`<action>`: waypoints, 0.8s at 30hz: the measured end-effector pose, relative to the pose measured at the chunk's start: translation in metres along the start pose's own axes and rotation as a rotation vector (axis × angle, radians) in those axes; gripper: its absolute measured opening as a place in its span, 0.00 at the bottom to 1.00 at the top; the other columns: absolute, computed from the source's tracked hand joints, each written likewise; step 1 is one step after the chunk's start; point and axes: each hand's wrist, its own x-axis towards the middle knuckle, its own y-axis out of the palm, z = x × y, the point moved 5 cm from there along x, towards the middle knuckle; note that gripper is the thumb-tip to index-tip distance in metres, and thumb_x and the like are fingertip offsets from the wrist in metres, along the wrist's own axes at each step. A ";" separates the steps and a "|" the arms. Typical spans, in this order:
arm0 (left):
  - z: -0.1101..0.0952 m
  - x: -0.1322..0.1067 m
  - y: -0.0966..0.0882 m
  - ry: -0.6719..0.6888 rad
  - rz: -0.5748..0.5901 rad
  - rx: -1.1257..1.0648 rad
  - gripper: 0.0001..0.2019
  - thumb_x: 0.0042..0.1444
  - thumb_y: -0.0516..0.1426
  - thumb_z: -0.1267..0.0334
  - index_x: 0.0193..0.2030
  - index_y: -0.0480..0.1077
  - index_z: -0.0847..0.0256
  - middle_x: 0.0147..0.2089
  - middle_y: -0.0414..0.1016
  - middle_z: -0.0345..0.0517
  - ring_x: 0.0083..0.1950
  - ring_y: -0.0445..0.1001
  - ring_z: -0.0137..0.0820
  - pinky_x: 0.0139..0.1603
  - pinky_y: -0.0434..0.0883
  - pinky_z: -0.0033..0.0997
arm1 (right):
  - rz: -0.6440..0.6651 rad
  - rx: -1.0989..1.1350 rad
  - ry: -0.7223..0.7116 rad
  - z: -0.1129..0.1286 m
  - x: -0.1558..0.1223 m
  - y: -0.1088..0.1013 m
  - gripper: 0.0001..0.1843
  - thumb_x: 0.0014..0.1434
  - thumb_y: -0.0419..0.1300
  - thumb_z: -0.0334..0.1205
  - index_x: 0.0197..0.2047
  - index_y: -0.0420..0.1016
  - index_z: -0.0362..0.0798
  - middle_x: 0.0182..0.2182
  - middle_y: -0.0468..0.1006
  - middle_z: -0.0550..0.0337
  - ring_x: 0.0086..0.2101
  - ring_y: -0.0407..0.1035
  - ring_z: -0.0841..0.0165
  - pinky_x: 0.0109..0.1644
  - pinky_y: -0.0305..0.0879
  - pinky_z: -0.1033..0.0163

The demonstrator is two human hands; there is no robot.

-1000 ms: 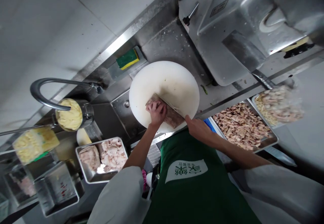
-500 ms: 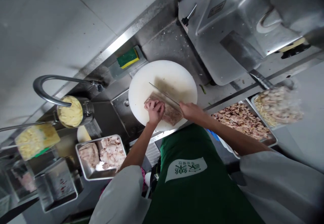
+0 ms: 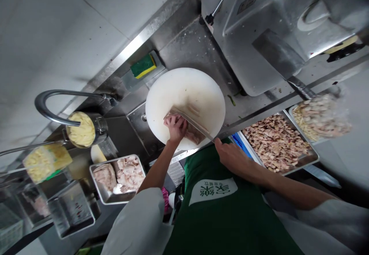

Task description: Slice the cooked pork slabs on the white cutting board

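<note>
On the round white cutting board (image 3: 184, 84) lies a piece of pale pink meat (image 3: 192, 135). My left hand (image 3: 176, 127) presses down on the meat's left end, its fingers curled over it. A knife (image 3: 198, 126) runs along the far side of the meat, its blade slanting from upper left to lower right. Its handle is closed inside my right hand (image 3: 227, 151), near the board's lower right edge. Just beyond the blade rests a thin cut strip of meat (image 3: 193, 110) on the board.
A tray of chopped meat (image 3: 276, 143) stands at the right. At the left are a tray of meat slices (image 3: 129, 173), a curved faucet (image 3: 43, 103) and a pot of pale yellow food (image 3: 82, 130). A cleaver (image 3: 276, 51) lies before a steel machine (image 3: 242, 55); a sponge (image 3: 143, 66) sits behind the board.
My right hand has drawn the knife toward me and down to the right. A cut strip now shows beyond the blade. My left hand has stayed on the meat.
</note>
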 end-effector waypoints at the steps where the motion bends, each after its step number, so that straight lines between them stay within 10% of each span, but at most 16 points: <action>1: 0.000 0.000 0.000 0.000 0.002 0.003 0.09 0.61 0.57 0.57 0.37 0.78 0.55 0.49 0.72 0.54 0.56 0.63 0.47 0.59 0.55 0.55 | 0.008 0.011 0.000 -0.001 0.000 0.001 0.16 0.63 0.45 0.23 0.50 0.66 0.41 0.30 0.81 0.48 0.36 0.79 0.58 0.37 0.66 0.63; 24: 0.002 -0.001 0.002 0.045 -0.043 0.018 0.07 0.58 0.59 0.59 0.39 0.79 0.54 0.48 0.73 0.52 0.54 0.66 0.45 0.58 0.58 0.51 | 0.019 0.061 -0.015 -0.006 0.016 0.021 0.20 0.63 0.42 0.23 0.55 0.65 0.37 0.34 0.82 0.44 0.38 0.79 0.56 0.41 0.70 0.58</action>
